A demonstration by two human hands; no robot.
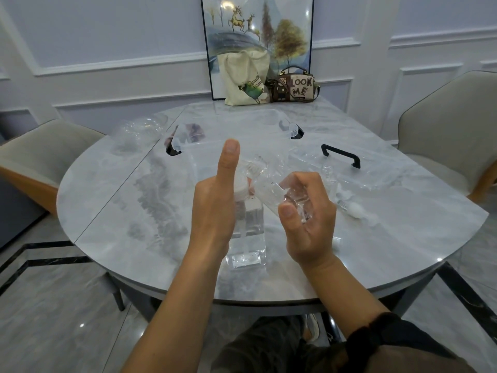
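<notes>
A clear box (pixel 201 143) stands just beyond my hands, its lid (pixel 376 176) lying right of it; a tote bag (pixel 244 79) leans far back. All rest on a marble table (pixel 121 211). My left hand (pixel 215 208) wraps the upright bottle (pixel 248 238) near me, thumb raised; my right hand (pixel 309 219) grips a small bottle (pixel 274 195), tilted beside its cap.

Marble table (pixel 107 211) carries a square bottle (pixel 247 238), clear box (pixel 242 125), lid (pixel 376 179) (black handle), tote bag (pixel 244 79) and handbag (pixel 295 87).

Clear glossy plastic bottle (pixel 248 232), glossy marble table (pixel 134 211)
</notes>
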